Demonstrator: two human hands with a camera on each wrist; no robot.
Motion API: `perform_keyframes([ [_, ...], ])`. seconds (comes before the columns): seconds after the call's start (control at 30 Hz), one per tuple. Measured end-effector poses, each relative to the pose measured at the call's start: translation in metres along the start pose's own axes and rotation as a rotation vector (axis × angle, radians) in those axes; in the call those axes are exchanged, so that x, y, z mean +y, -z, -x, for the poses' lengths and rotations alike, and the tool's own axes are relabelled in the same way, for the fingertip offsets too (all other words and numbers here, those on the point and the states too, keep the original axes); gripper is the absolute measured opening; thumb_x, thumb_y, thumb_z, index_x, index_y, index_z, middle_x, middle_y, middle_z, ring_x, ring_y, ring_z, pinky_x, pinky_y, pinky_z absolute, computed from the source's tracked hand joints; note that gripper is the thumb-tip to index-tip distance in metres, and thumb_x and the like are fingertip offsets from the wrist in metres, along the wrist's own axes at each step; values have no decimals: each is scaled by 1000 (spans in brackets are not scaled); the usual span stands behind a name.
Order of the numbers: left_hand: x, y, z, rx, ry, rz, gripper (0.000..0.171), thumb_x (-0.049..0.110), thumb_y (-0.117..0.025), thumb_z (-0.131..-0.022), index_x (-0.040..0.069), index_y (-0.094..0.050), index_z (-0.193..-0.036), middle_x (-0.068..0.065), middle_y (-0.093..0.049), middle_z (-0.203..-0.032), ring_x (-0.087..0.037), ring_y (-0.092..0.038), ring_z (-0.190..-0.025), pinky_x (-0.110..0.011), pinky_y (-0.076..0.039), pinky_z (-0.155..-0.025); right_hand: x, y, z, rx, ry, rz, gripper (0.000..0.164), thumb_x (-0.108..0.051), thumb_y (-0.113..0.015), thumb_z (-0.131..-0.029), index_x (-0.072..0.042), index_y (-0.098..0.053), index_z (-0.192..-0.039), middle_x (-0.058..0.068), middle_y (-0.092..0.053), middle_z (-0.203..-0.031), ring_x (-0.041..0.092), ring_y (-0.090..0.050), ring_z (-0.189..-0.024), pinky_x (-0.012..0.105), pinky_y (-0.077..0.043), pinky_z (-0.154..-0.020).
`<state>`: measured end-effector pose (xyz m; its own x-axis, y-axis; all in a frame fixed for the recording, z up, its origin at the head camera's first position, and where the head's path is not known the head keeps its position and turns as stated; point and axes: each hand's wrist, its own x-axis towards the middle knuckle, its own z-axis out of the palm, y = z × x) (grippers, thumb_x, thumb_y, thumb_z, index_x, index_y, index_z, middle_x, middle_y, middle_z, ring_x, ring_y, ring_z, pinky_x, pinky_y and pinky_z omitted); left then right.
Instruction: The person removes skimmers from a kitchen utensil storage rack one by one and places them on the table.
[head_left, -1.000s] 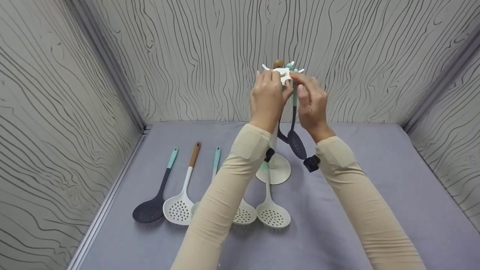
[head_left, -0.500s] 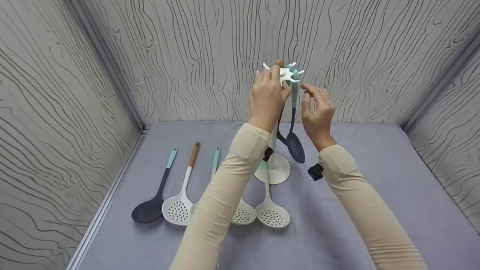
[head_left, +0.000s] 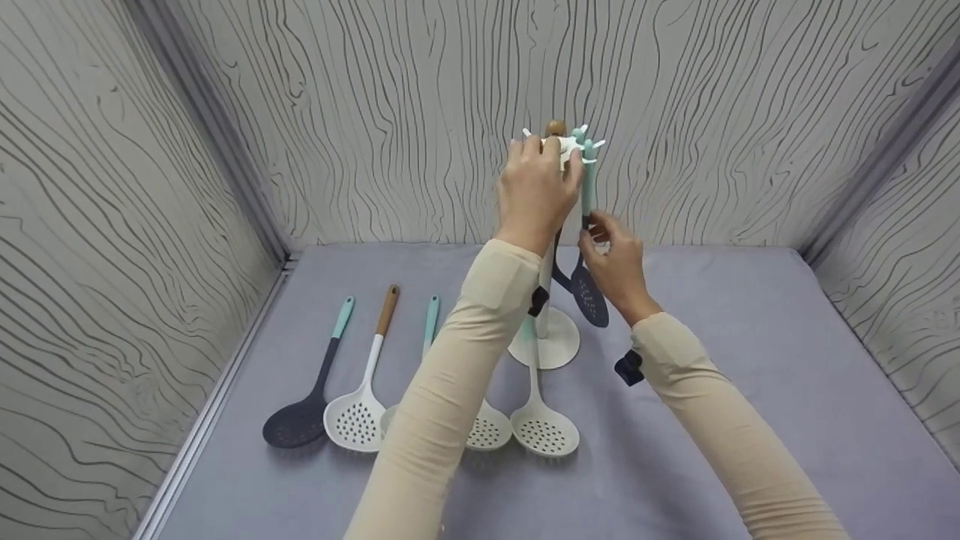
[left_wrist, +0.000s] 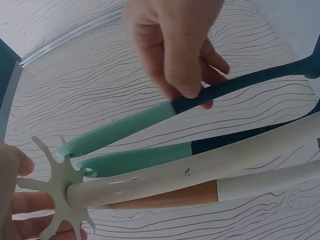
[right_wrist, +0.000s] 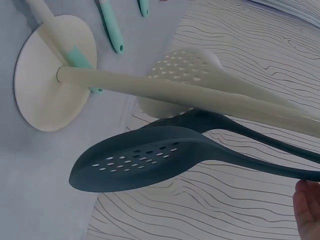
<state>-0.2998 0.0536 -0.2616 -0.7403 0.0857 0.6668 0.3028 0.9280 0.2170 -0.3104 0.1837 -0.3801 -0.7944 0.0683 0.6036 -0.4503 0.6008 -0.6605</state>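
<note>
A cream utensil stand [right_wrist: 115, 82] rises from a round base [head_left: 559, 352], its star-shaped hook top [left_wrist: 61, 195] at the upper end. My left hand [head_left: 534, 191] holds that top, thumb and fingers on different sides of it in the left wrist view. With thumb and fingers, my right hand [head_left: 619, 262] pinches the dark shaft of a skimmer [right_wrist: 135, 157] just below its green handle [left_wrist: 120, 130]. The handle's end hangs at a hook. Beside it hang another green-handled dark utensil [left_wrist: 142, 157] and a brown-handled white skimmer [left_wrist: 175, 194].
Several utensils lie in a row on the grey cloth: a dark one [head_left: 300, 421], a white skimmer [head_left: 356, 420] and a cream skimmer [head_left: 546, 431] among them. My left forearm covers part of the row. A wood-grain panel [head_left: 412, 112] stands behind.
My right hand came away from the hook top, moved down and now pinches the hanging skimmer's shaft. My left hand stays at the top of the stand.
</note>
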Motion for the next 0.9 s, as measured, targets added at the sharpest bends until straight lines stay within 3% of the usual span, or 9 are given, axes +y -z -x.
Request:
perform_keyframes([
  [0.3,8,2,-8,-44,72,-54,31,34,-47,-100,14,-65,-115,1,-68,-111,-13,-65,-98,-20,-60,-78,12,-7,8,-76,-133,-35,27,-6,-58,-92,6,-62,-116,24,-69,-109,34,-66,-99,44,-56,-90],
  [0.37,10,2,-9,-38,85,-56,30,33,-47,-100,15,-65,-117,2,-67,-113,-13,-65,-98,-19,-60,-75,14,-7,9,-84,-142,-34,26,-7,-58,-93,6,-62,-114,24,-70,-108,34,-67,-98,39,-56,-88],
  [0.47,13,2,-13,-55,110,-53,31,32,-46,-101,17,-63,-123,3,-65,-114,-11,-63,-98,-17,-58,-71,17,-7,11,-87,-166,-23,24,-9,-59,-93,6,-64,-112,23,-71,-107,32,-68,-95,21,-54,-82],
  [0.6,15,4,-17,-89,142,-17,30,30,-46,-101,20,-62,-125,4,-63,-114,-9,-62,-98,-15,-57,-69,17,-7,14,-93,-207,-18,23,-10,-59,-94,4,-66,-110,22,-71,-105,30,-68,-92,5,-43,-73],
  [0.9,8,7,-17,-142,165,129,29,25,-46,-102,18,-63,-123,3,-67,-118,-11,-63,-105,-19,-57,-83,18,-5,21,-92,-223,-47,22,-13,-60,-94,2,-68,-109,19,-72,-105,28,-68,-93,5,-45,-75],
])
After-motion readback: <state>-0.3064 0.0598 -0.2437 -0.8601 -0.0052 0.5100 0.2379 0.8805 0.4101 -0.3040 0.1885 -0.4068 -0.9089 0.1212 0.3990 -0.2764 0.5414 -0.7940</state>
